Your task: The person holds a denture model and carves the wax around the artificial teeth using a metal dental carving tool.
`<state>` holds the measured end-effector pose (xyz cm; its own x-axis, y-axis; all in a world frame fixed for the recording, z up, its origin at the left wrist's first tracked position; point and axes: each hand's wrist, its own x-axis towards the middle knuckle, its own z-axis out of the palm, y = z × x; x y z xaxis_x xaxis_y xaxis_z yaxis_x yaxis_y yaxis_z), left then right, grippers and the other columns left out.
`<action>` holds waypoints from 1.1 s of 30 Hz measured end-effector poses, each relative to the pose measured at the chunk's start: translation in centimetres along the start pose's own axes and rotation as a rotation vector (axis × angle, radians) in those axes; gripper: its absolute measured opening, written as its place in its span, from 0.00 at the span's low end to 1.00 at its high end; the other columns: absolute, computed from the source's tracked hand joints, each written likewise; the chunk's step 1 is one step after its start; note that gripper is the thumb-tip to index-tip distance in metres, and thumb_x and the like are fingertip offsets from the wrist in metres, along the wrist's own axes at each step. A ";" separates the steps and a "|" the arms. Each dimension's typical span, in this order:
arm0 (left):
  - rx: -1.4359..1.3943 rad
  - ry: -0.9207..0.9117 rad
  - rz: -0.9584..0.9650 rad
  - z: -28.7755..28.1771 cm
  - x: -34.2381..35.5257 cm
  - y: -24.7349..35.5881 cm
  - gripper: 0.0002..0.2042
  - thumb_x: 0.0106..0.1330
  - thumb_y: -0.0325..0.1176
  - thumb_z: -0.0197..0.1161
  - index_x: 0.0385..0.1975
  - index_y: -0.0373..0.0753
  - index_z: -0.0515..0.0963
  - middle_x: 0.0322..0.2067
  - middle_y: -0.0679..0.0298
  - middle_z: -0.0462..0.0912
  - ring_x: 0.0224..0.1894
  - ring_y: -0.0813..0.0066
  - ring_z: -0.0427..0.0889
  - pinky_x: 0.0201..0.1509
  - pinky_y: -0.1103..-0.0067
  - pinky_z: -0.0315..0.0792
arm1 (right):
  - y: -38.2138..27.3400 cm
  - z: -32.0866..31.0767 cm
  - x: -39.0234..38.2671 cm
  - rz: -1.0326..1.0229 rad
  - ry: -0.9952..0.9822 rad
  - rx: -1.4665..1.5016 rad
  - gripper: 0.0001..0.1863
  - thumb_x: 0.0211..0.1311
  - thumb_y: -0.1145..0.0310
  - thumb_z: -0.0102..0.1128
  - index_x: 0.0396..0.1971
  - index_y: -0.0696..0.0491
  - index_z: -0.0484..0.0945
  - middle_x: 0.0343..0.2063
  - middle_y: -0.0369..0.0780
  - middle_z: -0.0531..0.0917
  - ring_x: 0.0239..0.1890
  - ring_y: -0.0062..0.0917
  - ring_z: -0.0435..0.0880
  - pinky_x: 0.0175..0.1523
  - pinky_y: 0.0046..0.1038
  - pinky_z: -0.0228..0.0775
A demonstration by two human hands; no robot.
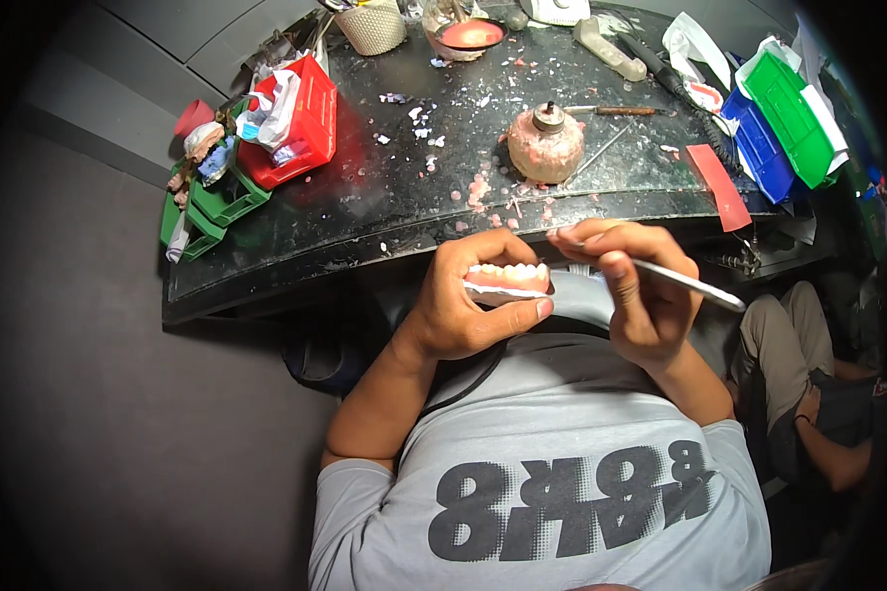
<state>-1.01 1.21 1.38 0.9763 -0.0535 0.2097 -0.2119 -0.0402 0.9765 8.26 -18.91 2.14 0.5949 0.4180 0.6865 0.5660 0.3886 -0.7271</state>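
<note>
My left hand (443, 310) is wrapped round a denture model (508, 277), thumb along its near side and fingers over the far side. The model has a row of pale teeth set in pink wax on a white base. Close by on its right, my right hand (650, 295) grips a slim metal dental tool (702, 286) between thumb and fingers. The tool's pale, flattened end sticks out to the lower right; its other end is hidden by my fingers. Both hands are held up in front of the bench's near edge.
The dark bench (384, 197) is littered with wax scraps. On it stand a wax-spattered spirit lamp (545, 148), a wooden-handled knife (626, 111), a pink wax sheet (719, 187) and a bowl of pink wax (471, 35). Red (315, 118) and green bins (793, 113) flank it. Someone sits right (788, 335).
</note>
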 end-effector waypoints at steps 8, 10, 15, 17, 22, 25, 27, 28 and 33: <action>0.475 0.316 0.258 1.5 0.4 -0.5 0.15 0.60 0.22 0.75 0.46 0.31 0.80 0.36 0.62 0.88 0.38 0.81 0.87 0.45 0.80 0.80 | -0.8 -0.9 1.0 -0.236 -0.139 -0.339 0.06 0.70 0.80 0.64 0.44 0.65 0.82 0.45 0.53 0.89 0.45 0.38 0.92 0.50 0.33 0.86; 0.473 0.368 0.272 1.9 0.6 -0.5 0.16 0.57 0.23 0.77 0.44 0.32 0.80 0.34 0.58 0.87 0.36 0.70 0.88 0.42 0.76 0.80 | -1.1 -0.2 1.0 -0.252 -0.167 -0.343 0.09 0.66 0.81 0.68 0.44 0.64 0.83 0.45 0.52 0.90 0.44 0.40 0.92 0.49 0.33 0.86; 0.511 0.440 0.330 1.9 0.7 -0.5 0.19 0.54 0.24 0.78 0.44 0.33 0.79 0.35 0.53 0.85 0.35 0.58 0.89 0.40 0.71 0.81 | -1.0 0.4 0.6 -0.265 -0.200 -0.383 0.12 0.62 0.81 0.71 0.45 0.63 0.84 0.44 0.51 0.90 0.45 0.39 0.93 0.44 0.31 0.87; 0.569 0.441 0.350 1.9 0.6 -0.4 0.20 0.54 0.24 0.78 0.45 0.33 0.78 0.36 0.52 0.85 0.37 0.56 0.89 0.41 0.70 0.81 | -1.3 0.4 0.7 -0.279 -0.226 -0.449 0.12 0.61 0.80 0.72 0.44 0.63 0.85 0.44 0.51 0.90 0.46 0.39 0.93 0.45 0.31 0.87; 0.627 0.458 0.375 2.1 0.7 -0.2 0.20 0.53 0.24 0.78 0.45 0.32 0.78 0.37 0.52 0.84 0.37 0.54 0.88 0.41 0.68 0.80 | -1.2 0.5 0.6 -0.302 -0.231 -0.473 0.08 0.70 0.78 0.66 0.46 0.63 0.83 0.46 0.52 0.90 0.47 0.38 0.93 0.46 0.30 0.87; 0.642 0.471 0.378 2.3 0.6 -0.1 0.20 0.53 0.24 0.78 0.45 0.32 0.78 0.36 0.52 0.83 0.37 0.53 0.87 0.41 0.68 0.80 | -1.3 0.8 0.6 -0.300 -0.211 -0.484 0.09 0.65 0.80 0.70 0.44 0.64 0.84 0.44 0.51 0.90 0.47 0.38 0.93 0.46 0.31 0.87; 0.638 0.476 0.369 2.3 0.6 -0.2 0.20 0.53 0.24 0.78 0.45 0.32 0.78 0.36 0.52 0.83 0.37 0.53 0.87 0.40 0.68 0.80 | -1.3 1.0 0.6 -0.302 -0.193 -0.490 0.11 0.60 0.81 0.74 0.41 0.65 0.85 0.42 0.50 0.90 0.46 0.39 0.93 0.45 0.31 0.87; 0.644 0.480 0.356 2.3 0.5 -0.3 0.19 0.55 0.25 0.78 0.45 0.32 0.79 0.36 0.55 0.85 0.37 0.63 0.88 0.42 0.72 0.80 | -1.2 1.0 0.5 -0.307 -0.192 -0.489 0.11 0.60 0.82 0.74 0.41 0.65 0.85 0.41 0.50 0.90 0.46 0.39 0.93 0.45 0.31 0.87; 0.630 0.474 0.334 2.4 0.4 -0.3 0.18 0.58 0.27 0.79 0.46 0.31 0.79 0.36 0.58 0.87 0.38 0.74 0.88 0.45 0.77 0.81 | -1.3 1.0 0.6 -0.316 -0.186 -0.490 0.11 0.59 0.82 0.74 0.41 0.66 0.84 0.41 0.50 0.90 0.45 0.39 0.93 0.45 0.31 0.87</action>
<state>-0.66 -1.17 1.10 0.7436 0.2560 0.6177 -0.3398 -0.6510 0.6788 7.31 -18.34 3.46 0.2709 0.4980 0.8238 0.9217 0.1126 -0.3712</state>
